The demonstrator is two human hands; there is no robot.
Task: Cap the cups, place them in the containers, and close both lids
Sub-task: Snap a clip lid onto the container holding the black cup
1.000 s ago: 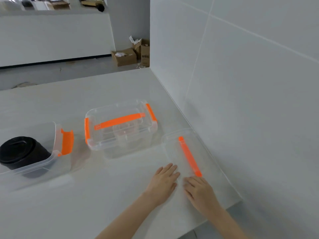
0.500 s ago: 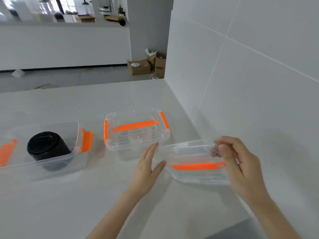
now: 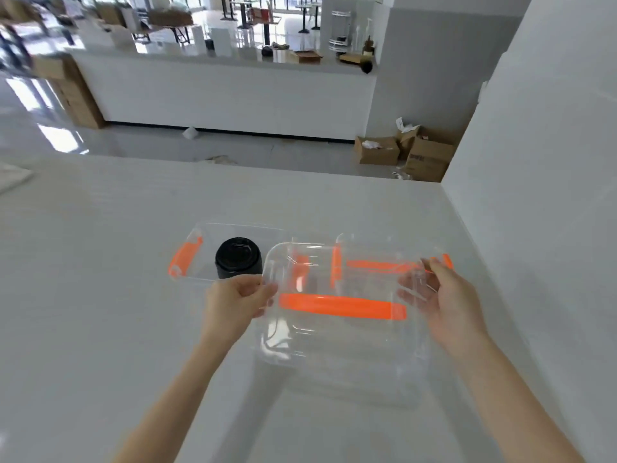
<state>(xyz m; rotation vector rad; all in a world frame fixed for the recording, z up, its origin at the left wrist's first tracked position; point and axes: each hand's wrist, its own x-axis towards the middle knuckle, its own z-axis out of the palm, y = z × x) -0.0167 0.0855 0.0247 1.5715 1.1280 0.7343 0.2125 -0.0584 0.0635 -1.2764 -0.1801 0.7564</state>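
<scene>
I hold a clear plastic lid [image 3: 337, 332] with an orange handle strip in the air above the white table [image 3: 100, 295]. My left hand [image 3: 233, 304] grips its left edge and my right hand [image 3: 444, 302] grips its right edge. Behind it to the left stands an open clear container [image 3: 200, 275] with orange latches, holding a capped black cup [image 3: 237, 259]. A second clear container [image 3: 394, 262], lid on and orange handle on top, sits behind the held lid to the right, partly seen through it.
A white tiled wall [image 3: 534, 228] rises along the table's right side. Beyond the far table edge lie a shiny floor, a long white counter [image 3: 217, 95] and cardboard boxes [image 3: 407, 155].
The lid has been lifted off the table at the right, turned, and carried left and up in front of me. My left hand, formerly flat, now grips it too.
</scene>
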